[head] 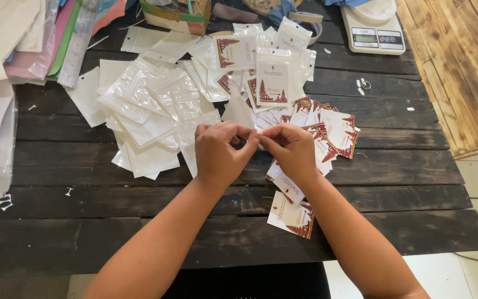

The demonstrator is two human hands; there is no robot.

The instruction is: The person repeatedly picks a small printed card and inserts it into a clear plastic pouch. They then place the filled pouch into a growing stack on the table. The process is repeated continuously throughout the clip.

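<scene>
Both hands meet above the middle of the table (84, 194): left hand (219, 152) and right hand (291, 149) pinch one small clear pouch (258, 137) between their fingertips, just above the printed cards (327, 130).

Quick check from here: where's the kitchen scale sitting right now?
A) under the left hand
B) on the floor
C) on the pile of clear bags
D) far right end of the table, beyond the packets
D: the white scale stands at the table's far right end, well past both hands.
</scene>
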